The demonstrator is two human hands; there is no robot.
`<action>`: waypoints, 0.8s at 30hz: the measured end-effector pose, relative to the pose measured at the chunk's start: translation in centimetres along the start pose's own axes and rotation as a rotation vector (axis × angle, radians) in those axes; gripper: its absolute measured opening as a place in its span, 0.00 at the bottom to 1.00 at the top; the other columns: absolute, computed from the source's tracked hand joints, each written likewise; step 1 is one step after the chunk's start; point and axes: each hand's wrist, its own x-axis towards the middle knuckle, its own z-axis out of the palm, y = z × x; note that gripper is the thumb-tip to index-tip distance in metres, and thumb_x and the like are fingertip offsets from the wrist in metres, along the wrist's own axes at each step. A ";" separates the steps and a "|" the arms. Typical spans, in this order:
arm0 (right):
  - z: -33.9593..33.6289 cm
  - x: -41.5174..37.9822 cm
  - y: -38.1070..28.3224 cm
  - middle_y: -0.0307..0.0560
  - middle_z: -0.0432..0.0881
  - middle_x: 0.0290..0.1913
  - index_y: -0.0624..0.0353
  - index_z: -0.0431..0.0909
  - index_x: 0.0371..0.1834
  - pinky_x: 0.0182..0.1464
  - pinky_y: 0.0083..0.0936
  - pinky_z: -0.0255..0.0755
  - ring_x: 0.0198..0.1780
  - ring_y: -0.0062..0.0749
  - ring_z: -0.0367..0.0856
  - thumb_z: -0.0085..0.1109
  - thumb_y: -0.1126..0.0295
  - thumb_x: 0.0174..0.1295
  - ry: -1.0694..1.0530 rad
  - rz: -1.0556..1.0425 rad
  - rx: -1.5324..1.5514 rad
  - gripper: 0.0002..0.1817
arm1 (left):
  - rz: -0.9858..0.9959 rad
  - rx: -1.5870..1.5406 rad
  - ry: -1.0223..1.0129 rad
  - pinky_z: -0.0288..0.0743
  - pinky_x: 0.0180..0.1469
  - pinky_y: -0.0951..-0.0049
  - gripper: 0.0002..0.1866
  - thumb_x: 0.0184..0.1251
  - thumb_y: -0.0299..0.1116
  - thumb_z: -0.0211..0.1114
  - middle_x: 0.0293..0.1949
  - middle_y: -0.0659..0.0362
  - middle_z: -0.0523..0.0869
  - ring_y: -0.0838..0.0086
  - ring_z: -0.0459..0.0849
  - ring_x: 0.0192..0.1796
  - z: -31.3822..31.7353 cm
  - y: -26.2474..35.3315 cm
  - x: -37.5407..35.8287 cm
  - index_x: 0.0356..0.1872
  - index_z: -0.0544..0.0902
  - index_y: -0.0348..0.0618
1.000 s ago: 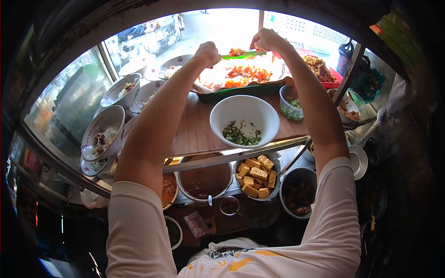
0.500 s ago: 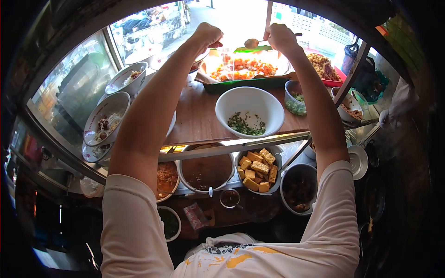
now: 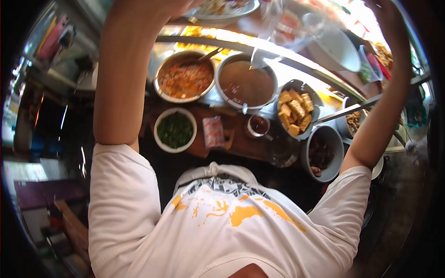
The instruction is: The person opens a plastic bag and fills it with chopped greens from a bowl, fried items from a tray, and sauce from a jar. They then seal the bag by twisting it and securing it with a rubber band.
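My left hand [image 3: 174, 8] is at the top edge beside a plate of food [image 3: 222, 10]; its fingers are mostly cut off by the frame. My right hand [image 3: 384, 10] is up at the top right, in glare and blurred, so I cannot tell what it holds. Below and to the left of it, a white bowl [image 3: 340, 51] appears tilted. A clear plastic container with something green [image 3: 371, 65] stands beside that bowl. Between my arms, a see-through, shiny plastic-like shape [image 3: 278, 28] blurs across the upper counter.
Under the shelf rail [image 3: 296, 65] stand a pot of orange-red stew [image 3: 185, 78] with a ladle, a pot of brown broth [image 3: 246, 83], a bowl of fried tofu pieces [image 3: 295, 111] and a grey pot [image 3: 340, 150]. Nearer are chopped greens [image 3: 175, 130], a red-and-white packet [image 3: 213, 132] and a glass mug [image 3: 257, 126].
The view has tipped down and shifted left. Both hands now sit at the top edge, farther apart; the spoon seen at my right hand is no longer visible.
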 end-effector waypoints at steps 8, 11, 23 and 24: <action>21.0 -17.5 -25.1 0.50 0.86 0.37 0.55 0.86 0.38 0.43 0.36 0.78 0.38 0.45 0.85 0.61 0.73 0.58 -0.496 0.044 0.527 0.07 | -0.586 -0.466 0.026 0.68 0.24 0.89 0.19 0.62 0.15 0.53 0.50 0.53 0.85 0.89 0.74 0.25 5.6 -3.4 -24.7 0.52 0.84 0.35; 30.8 -22.2 -26.9 0.48 0.85 0.36 0.55 0.87 0.36 0.45 0.38 0.77 0.39 0.46 0.84 0.61 0.71 0.56 -0.683 0.101 0.574 0.07 | -0.802 -0.486 0.153 0.68 0.24 0.87 0.22 0.60 0.11 0.49 0.49 0.57 0.85 0.88 0.74 0.25 9.2 -4.9 -31.3 0.50 0.85 0.36; 40.0 -25.6 -31.0 0.47 0.83 0.31 0.54 0.87 0.33 0.48 0.39 0.75 0.44 0.45 0.81 0.68 0.67 0.50 -0.721 -0.017 0.371 0.08 | -1.022 -0.513 0.366 0.69 0.25 0.86 0.20 0.65 0.14 0.49 0.40 0.62 0.87 0.90 0.73 0.23 13.6 -9.4 -38.8 0.49 0.86 0.39; 39.8 -25.4 -30.6 0.48 0.84 0.31 0.55 0.88 0.34 0.47 0.38 0.76 0.43 0.45 0.82 0.68 0.67 0.50 -0.721 0.041 0.418 0.09 | -1.020 -0.511 0.379 0.69 0.25 0.86 0.20 0.65 0.14 0.48 0.40 0.62 0.87 0.90 0.73 0.23 13.6 -9.6 -38.9 0.49 0.86 0.39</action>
